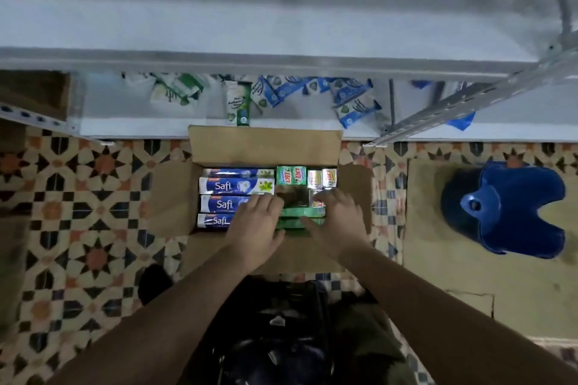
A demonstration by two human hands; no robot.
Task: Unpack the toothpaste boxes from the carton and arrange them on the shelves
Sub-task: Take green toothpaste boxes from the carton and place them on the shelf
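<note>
two hands, left hand (255,222) and right hand (339,222), fingers spread over green boxes (301,212) in the carton (264,144); a loose grab could spill them.

We have both bare arms stretched forward and down, the forearms rising from the lower corners of the view and drawing closer toward the wrists. Our left hand (255,222) lies palm down, back of the hand up, fingers together and fairly straight, pointing away from us, the thumb spread to the right. Our right hand (336,222) is also palm down, just beside the left, its fingers spread a little and bent slightly at the knuckles, the thumb reaching left toward the other hand. The two hands are near but not touching.
</note>
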